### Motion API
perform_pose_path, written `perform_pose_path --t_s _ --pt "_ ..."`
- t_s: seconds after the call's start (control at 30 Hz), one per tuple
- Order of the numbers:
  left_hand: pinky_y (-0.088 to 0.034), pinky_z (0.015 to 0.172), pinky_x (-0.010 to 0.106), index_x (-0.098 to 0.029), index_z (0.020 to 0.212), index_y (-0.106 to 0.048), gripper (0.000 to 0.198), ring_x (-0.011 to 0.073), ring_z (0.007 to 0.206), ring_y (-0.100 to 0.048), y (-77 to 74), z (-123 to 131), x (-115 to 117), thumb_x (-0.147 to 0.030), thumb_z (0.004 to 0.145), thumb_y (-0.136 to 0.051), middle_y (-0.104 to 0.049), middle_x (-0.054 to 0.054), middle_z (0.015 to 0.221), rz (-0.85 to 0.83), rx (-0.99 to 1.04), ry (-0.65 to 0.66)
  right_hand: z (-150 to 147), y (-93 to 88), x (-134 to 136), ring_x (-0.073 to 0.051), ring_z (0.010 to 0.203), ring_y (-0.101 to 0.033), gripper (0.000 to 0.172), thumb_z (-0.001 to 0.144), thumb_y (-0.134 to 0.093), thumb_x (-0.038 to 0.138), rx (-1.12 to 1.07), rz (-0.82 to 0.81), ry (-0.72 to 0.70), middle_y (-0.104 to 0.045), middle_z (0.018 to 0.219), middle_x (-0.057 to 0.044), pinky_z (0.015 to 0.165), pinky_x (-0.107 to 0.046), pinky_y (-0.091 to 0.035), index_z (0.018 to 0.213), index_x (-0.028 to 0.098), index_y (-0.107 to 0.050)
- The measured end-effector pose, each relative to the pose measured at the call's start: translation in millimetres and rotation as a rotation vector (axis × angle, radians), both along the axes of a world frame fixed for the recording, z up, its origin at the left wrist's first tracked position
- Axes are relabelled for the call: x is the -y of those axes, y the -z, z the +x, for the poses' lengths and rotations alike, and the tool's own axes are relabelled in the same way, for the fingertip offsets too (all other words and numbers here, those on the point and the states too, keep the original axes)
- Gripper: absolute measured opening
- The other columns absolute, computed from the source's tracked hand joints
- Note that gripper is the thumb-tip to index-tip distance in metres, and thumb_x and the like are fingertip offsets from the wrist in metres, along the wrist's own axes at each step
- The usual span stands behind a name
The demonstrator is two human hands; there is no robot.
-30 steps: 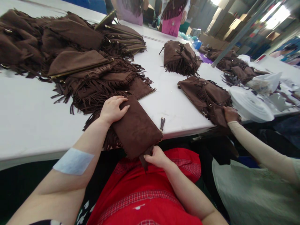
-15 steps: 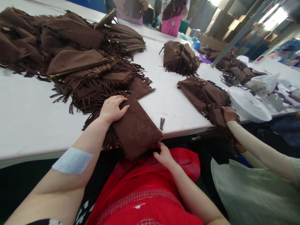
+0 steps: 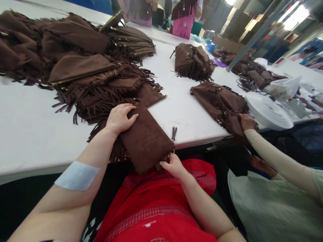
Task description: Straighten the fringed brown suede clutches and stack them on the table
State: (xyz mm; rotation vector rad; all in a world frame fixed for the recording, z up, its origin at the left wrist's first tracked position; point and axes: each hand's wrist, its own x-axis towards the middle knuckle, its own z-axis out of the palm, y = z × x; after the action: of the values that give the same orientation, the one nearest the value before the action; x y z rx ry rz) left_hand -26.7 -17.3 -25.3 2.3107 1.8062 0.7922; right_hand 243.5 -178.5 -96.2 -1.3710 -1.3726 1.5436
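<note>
While left hand (image 3: pixel 119 118) presses pouch (image 3: pixel 146 139) flat, right hand (image 3: pixel 173 165) pinches edge

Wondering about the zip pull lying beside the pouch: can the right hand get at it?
Likely yes. The right hand holds the brown pouch at its near corner, close to the zip pull, which lies uncovered on the white table.

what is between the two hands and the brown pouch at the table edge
Nothing visible stands between them. The left hand lies flat on the brown pouch, and the right hand pinches its near edge.
</note>
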Motion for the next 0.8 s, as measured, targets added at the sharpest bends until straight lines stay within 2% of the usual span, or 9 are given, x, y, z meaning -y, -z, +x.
perform_pose_path --t_s 0.1,0.2,0.33,0.4,0.5,0.57,0.67,0.73,0.8 --pt "-0.039 0.111 0.043 -0.020 0.120 -0.066 0.046 0.0275 0.125 -0.054 0.1 0.0 0.1 -0.049 0.088 -0.050 -0.062 0.009 0.131 0.004 -0.001 0.002 -2.5 6.7 4.1 -0.015 0.060 -0.056 0.007 0.063 -0.058 0.023 -0.021 -0.100 -0.005 -0.062 0.064 0.000 0.058 -0.026 -0.045 0.065 0.016 -0.060" --pt "-0.039 0.112 0.044 -0.020 0.120 -0.066 0.046 0.0281 0.125 -0.054 0.0 -0.1 0.7 -0.049 0.088 -0.051 -0.062 0.009 0.131 0.003 0.003 0.006 -1.9 20.9 14.9 -0.017 0.063 -0.060 0.014 0.062 -0.057 0.022 0.028 -0.170 -0.040 -0.067 0.068 -0.001 0.060 -0.026 -0.048 0.070 0.015 -0.066" --pt "-0.039 0.112 0.044 -0.019 0.120 -0.067 0.046 0.0286 0.125 -0.054 -0.5 0.0 1.4 -0.048 0.087 -0.051 -0.062 0.010 0.132 0.004 0.002 0.005 6.5 41.2 31.4 -0.019 0.066 -0.065 0.014 0.061 -0.056 0.018 0.095 -0.311 -0.239 -0.069 0.064 -0.003 0.065 -0.027 -0.052 0.066 0.015 -0.068" --pt "-0.039 0.112 0.044 -0.020 0.120 -0.067 0.045 0.0285 0.125 -0.053 -0.8 0.3 1.5 -0.047 0.087 -0.051 -0.062 0.010 0.132 0.000 0.001 -0.001 12.8 45.3 32.7 -0.020 0.070 -0.067 0.020 0.060 -0.055 0.017 0.146 -0.307 -0.221 -0.071 0.070 -0.004 0.069 -0.029 -0.053 0.073 0.015 -0.069" --pt "-0.039 0.112 0.044 -0.022 0.120 -0.066 0.044 0.0279 0.126 -0.053 -1.4 0.6 1.5 -0.048 0.087 -0.051 -0.062 0.008 0.132 -0.011 -0.004 -0.006 22.0 38.3 23.1 -0.022 0.093 -0.067 0.038 0.061 -0.056 0.016 0.147 -0.032 0.081 -0.073 0.098 -0.008 0.088 -0.033 -0.052 0.098 0.017 -0.067" --pt "-0.039 0.112 0.044 -0.021 0.120 -0.066 0.045 0.0280 0.126 -0.053 -1.8 0.5 1.5 -0.049 0.088 -0.051 -0.062 0.009 0.132 -0.010 -0.003 -0.003 26.1 26.7 14.3 -0.023 0.104 -0.063 0.041 0.065 -0.057 0.018 0.065 0.136 0.199 -0.071 0.110 -0.008 0.098 -0.035 -0.047 0.106 0.018 -0.065" --pt "-0.038 0.112 0.044 -0.021 0.120 -0.066 0.045 0.0286 0.126 -0.053 -2.3 0.3 1.4 -0.048 0.087 -0.051 -0.062 0.009 0.132 -0.003 0.002 0.002 27.4 8.1 6.8 -0.024 0.100 -0.062 0.029 0.074 -0.059 0.026 -0.043 0.176 0.120 -0.071 0.103 -0.008 0.093 -0.035 -0.048 0.101 0.017 -0.067" --pt "-0.038 0.112 0.044 -0.021 0.119 -0.066 0.045 0.0290 0.125 -0.053 -2.3 0.4 1.3 -0.048 0.087 -0.051 -0.062 0.010 0.132 0.001 0.004 0.004 25.5 -0.4 6.3 -0.021 0.084 -0.061 0.021 0.078 -0.060 0.033 -0.054 0.135 0.052 -0.069 0.086 -0.006 0.081 -0.031 -0.049 0.088 0.016 -0.068" --pt "-0.038 0.112 0.044 -0.020 0.119 -0.067 0.046 0.0293 0.125 -0.053 -2.0 0.5 1.1 -0.049 0.087 -0.051 -0.062 0.010 0.131 0.005 0.001 0.005 22.7 -5.0 7.2 -0.017 0.069 -0.055 0.025 0.079 -0.060 0.039 -0.042 0.099 0.039 -0.062 0.071 -0.003 0.068 -0.028 -0.046 0.074 0.015 -0.064"
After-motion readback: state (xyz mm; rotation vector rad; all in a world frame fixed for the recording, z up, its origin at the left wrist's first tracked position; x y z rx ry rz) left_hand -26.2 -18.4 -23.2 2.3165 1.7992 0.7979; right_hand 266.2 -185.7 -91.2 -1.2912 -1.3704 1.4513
